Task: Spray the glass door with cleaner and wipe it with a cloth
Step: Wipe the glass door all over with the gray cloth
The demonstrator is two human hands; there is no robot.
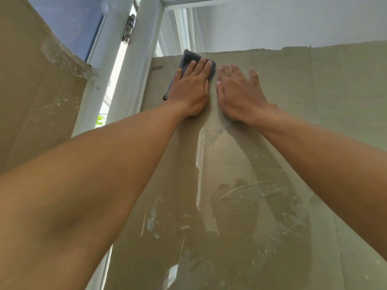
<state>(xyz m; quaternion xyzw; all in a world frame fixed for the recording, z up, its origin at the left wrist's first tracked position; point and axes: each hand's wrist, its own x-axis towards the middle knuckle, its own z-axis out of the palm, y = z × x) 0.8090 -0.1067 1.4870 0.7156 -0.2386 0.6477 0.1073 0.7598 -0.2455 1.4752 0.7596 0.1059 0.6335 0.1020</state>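
The glass door [261, 143] fills the view, with brown cardboard behind the pane and wet streaks low on it. My left hand [191, 88] lies flat with straight fingers on a dark grey cloth [185, 59], pressing it against the glass near the upper left of the pane. My right hand [238, 91] rests flat on the bare glass just right of the cloth, fingers spread and holding nothing. No spray bottle is in view.
The white door frame [134, 65] with a metal hinge [128, 28] runs up the left side. A second pane [41, 91] backed by cardboard stands further left. A white wall [293, 24] shows above the cardboard.
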